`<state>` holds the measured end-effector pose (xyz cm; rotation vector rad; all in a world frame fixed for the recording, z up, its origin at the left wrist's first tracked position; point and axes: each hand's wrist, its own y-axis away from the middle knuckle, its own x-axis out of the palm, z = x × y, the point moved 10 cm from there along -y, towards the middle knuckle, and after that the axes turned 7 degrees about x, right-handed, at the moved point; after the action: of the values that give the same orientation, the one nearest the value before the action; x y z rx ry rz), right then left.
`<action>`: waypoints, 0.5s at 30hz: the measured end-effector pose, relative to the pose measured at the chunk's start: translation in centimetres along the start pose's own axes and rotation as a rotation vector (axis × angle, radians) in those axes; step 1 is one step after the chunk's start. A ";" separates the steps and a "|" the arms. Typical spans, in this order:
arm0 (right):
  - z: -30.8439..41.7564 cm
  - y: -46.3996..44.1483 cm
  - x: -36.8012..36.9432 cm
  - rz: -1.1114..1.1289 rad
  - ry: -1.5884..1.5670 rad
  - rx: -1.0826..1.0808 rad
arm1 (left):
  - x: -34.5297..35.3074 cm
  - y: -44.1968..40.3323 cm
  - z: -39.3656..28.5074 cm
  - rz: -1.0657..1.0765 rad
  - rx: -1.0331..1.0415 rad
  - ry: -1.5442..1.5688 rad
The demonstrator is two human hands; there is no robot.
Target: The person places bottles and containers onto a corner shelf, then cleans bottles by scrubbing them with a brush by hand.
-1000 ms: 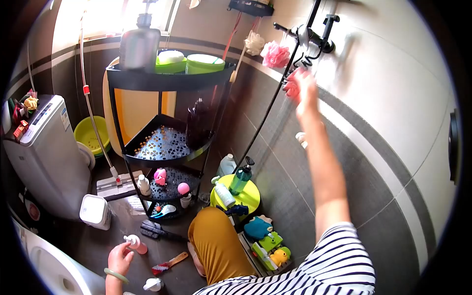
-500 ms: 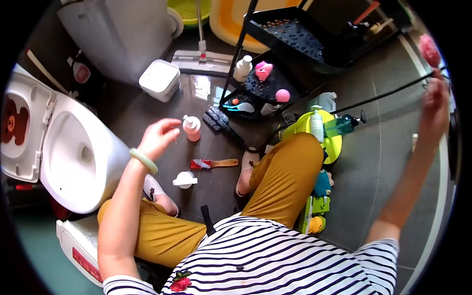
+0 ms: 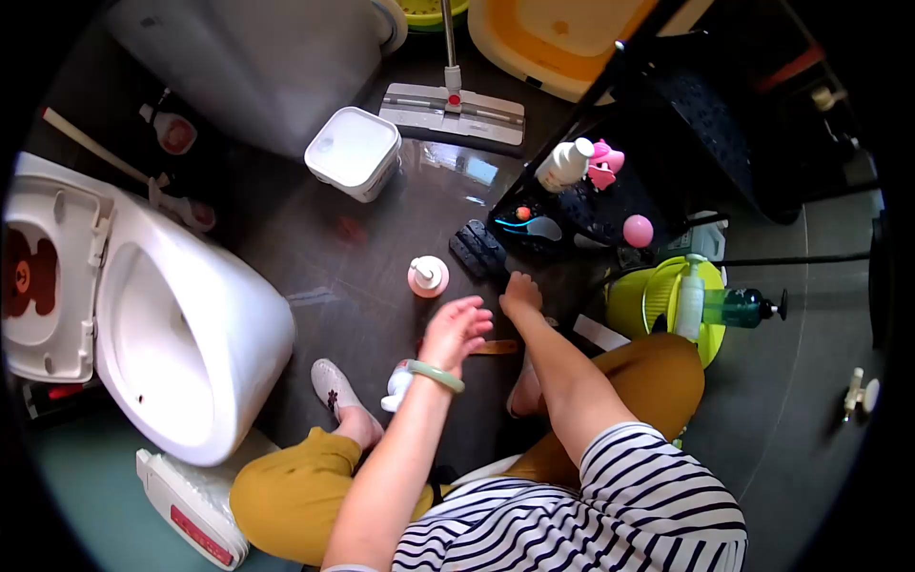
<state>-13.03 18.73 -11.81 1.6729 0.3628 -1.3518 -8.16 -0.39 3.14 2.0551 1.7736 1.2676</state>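
Note:
My left hand, with a pale green bangle on the wrist, is held open above the floor, holding nothing. Just beyond it stands a pink pump bottle with a white top. My right hand is at the handle end of a black brush that lies on the floor. Its fingers look closed round the handle, which is mostly hidden. Under my left hand, a wooden-handled brush is partly covered. A white object is partly hidden by my left wrist.
A toilet with raised lid is at left. A white lidded tub and a flat mop are ahead. A black shelf holds a white bottle and pink ball. A yellow-green basin with bottles is at right.
My right hand has moved from beside a pink fluffy thing at far right down to the black brush. My left hand has shifted right and nearer to me. The view has turned.

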 end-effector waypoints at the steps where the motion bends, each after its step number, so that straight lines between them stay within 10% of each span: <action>1: 0.0 -0.4 0.2 -0.040 -0.007 -0.060 | 0.0 -1.5 2.3 -0.014 -0.057 -0.032; 6: 1.5 0.4 -3.2 -0.017 0.039 -0.216 | -0.9 -8.8 8.6 -0.119 -0.166 -0.228; 15: 2.5 7.2 -9.3 -0.039 0.098 -0.416 | -0.1 -13.8 14.8 -0.348 -0.320 0.487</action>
<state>-12.78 15.76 -0.18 1.3901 0.6874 -1.1306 -8.64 9.49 -14.50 1.2722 1.8389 1.8890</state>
